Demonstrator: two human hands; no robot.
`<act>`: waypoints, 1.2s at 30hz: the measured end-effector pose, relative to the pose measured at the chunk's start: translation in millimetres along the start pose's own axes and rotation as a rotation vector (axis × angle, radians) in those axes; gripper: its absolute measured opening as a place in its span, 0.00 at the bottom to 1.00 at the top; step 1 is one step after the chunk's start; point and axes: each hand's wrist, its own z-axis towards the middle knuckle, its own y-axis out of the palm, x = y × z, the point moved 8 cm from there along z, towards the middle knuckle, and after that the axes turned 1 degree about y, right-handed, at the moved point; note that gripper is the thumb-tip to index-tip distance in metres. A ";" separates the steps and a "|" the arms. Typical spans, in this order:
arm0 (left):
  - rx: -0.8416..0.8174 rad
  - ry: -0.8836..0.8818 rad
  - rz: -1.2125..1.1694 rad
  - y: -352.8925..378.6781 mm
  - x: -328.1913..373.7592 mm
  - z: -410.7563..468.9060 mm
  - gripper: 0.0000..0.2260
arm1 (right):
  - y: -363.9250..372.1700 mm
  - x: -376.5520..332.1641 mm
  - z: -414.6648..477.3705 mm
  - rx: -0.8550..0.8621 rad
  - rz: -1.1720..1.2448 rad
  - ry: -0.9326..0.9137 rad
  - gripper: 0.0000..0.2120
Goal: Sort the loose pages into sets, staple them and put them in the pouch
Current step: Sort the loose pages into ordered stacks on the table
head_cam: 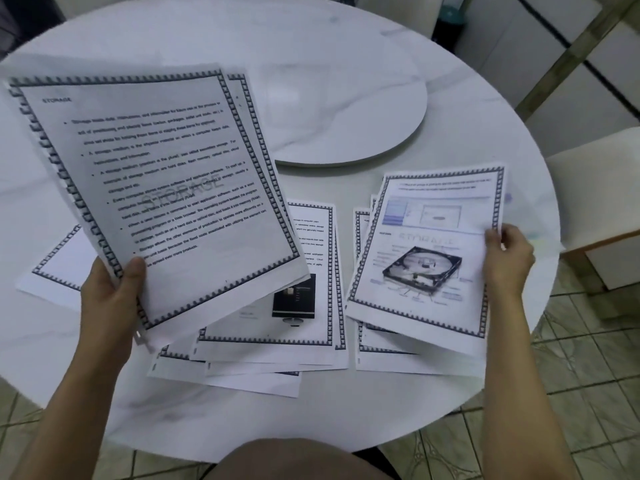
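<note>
My left hand (110, 299) grips a small stack of bordered text pages (162, 188) headed "STORAGE", lifted and tilted above the table. My right hand (509, 261) pinches the right edge of a page with a hard-disk picture (426, 251), held just over a pile of pages (391, 355) at the right. A second, fanned pile (277, 344) lies in the middle, its top sheet showing a dark device. One more sheet (52, 271) lies flat at the left, partly hidden by the lifted stack. No stapler or pouch is in view.
The round white marble table (346, 403) carries a raised turntable disc (346, 109) at its centre. A white chair (595, 188) stands at the right, tiled floor (571, 375) below it. My knee (304, 459) shows at the bottom edge.
</note>
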 end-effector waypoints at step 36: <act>-0.045 -0.073 -0.044 -17.2 -35.1 26.0 0.32 | 61.8 53.6 -27.9 -0.168 -0.351 0.365 0.27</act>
